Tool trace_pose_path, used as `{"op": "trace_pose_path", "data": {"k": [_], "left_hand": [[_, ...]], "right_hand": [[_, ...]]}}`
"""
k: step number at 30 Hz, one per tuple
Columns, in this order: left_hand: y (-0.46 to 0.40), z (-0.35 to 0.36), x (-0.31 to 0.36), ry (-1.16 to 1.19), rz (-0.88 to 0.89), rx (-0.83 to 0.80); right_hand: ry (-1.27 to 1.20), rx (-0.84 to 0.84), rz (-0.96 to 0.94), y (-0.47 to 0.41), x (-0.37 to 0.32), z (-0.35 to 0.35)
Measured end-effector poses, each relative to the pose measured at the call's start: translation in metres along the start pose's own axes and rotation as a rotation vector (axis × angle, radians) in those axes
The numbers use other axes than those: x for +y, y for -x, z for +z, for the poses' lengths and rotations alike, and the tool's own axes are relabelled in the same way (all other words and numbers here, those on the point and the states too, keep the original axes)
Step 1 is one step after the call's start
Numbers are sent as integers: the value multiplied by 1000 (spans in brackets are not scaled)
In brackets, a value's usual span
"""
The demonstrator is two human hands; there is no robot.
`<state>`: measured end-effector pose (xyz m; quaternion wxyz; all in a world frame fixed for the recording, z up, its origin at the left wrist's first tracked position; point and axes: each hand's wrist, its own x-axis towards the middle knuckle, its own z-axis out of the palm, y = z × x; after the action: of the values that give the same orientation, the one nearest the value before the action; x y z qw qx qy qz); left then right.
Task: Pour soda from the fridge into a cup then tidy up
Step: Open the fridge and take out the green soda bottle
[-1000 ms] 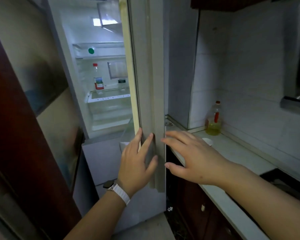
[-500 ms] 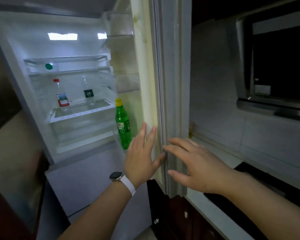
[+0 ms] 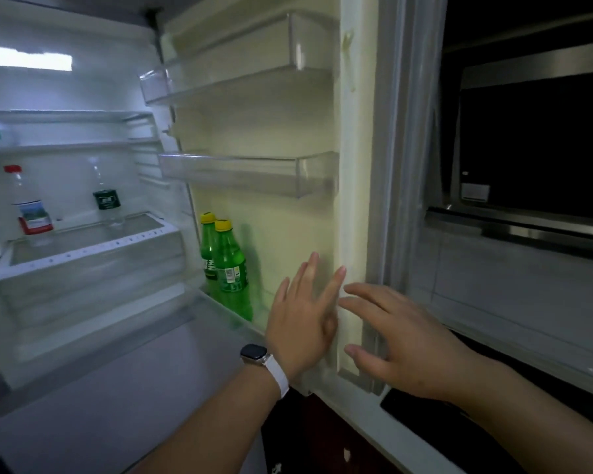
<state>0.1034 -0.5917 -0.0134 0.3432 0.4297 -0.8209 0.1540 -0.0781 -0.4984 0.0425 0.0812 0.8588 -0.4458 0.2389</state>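
The fridge stands wide open, its door [image 3: 278,124] swung to the right. Two green soda bottles [image 3: 231,265] with yellow caps stand upright in the door's lowest rack. My left hand [image 3: 302,316], with a white watch on the wrist, is flat with spread fingers against the inner side of the door, just right of the bottles. My right hand [image 3: 401,340] has straight fingers at the door's outer edge. Neither hand holds anything. No cup is in view.
On a fridge shelf [image 3: 83,244] stand a clear bottle with a red cap [image 3: 28,203] and a clear bottle with a dark label [image 3: 107,203]. Two door racks above are empty. A dark range hood [image 3: 534,148] hangs at right over a counter [image 3: 425,439].
The door has swung further open to the right. My view has moved closer and to the left, so a second green bottle now shows. Both hands stay at the door's edge.
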Motion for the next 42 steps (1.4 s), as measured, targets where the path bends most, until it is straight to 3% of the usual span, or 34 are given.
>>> {"op": "trace_pose_path", "data": {"k": [11,21,28,33,42], "left_hand": [[19,29,-45,276,63,-57],[33,24,-102,427,-112,-137],[32,-25,-147,619,-346,49],[27,-32,-164,886,-477,116],[36,-23,-187,865,-524,37]], "right_hand": [[-49,66,49,-58,2,41],[-202,49,176,-111,-4,80],[-409,13,450,-169,-8,117],[-625,-26,657,-213,-9,148],[-782,17,678,-244,-11,181]]}}
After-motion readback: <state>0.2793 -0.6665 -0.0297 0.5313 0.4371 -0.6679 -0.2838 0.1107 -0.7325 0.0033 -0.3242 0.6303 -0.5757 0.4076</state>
